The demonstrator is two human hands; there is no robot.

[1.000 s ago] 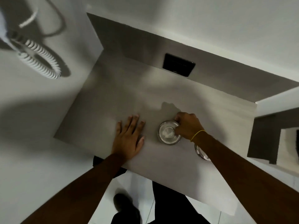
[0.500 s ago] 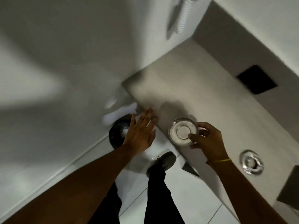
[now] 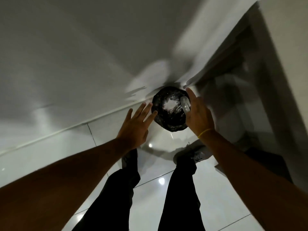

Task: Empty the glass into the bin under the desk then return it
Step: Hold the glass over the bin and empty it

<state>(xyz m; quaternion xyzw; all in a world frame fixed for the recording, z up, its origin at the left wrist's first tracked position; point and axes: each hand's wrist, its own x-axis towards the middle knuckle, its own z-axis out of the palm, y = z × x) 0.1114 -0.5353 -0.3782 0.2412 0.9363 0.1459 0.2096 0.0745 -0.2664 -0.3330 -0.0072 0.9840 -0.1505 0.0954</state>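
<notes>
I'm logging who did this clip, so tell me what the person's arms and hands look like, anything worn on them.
Both forearms are bare, no sleeves in view and no gloves. The right hand has a thin yellow band around its wrist. The left hand shows no band, watch or ring that I can make out.

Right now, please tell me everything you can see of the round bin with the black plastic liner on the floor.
The round bin with the black plastic liner stands upright on the glossy white floor tiles, near the wall's base and beside the desk's edge. The crinkled, shiny liner covers its rim and sides. Something white lies inside; what it is cannot be told. The right hand holds the clear glass tipped over the bin's right rim. The open left hand reaches toward its left side; contact is unclear.
</notes>
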